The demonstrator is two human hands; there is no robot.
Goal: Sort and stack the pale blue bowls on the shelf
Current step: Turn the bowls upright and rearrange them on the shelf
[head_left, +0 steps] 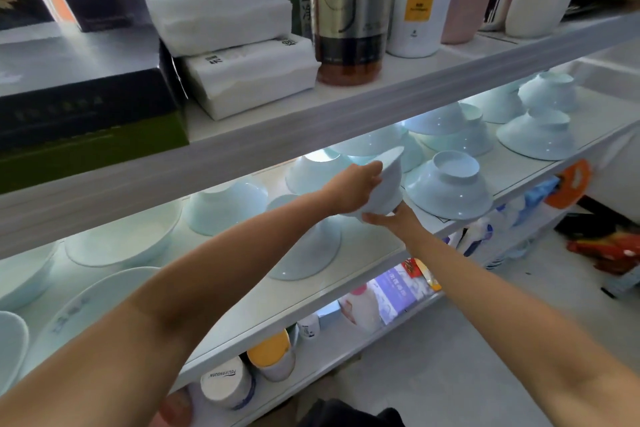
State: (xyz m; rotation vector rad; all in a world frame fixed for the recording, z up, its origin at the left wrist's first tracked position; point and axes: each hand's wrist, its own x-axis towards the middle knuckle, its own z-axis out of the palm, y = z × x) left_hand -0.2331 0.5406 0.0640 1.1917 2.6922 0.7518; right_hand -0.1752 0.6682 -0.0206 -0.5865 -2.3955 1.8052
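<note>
Forearms reach in to middle shelf (pixel 367 253). Left hand (pixel 356 187) grips tilted bowl (pixel 386 184), fingers curled round its side. Right hand (pixel 393 218) pinches lower rim, thumb showing, fingers hidden beneath. Bowl held above shelf, mid-row. Few stacks (pixel 540 107) far right; singles (pixel 225 206) remain upturned. Likely under half done.

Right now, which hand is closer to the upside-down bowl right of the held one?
Right. The right hand holds the held bowl from below, just beside the rim of the upside-down bowl. The left hand grips the held bowl's other side, farther away.
</note>
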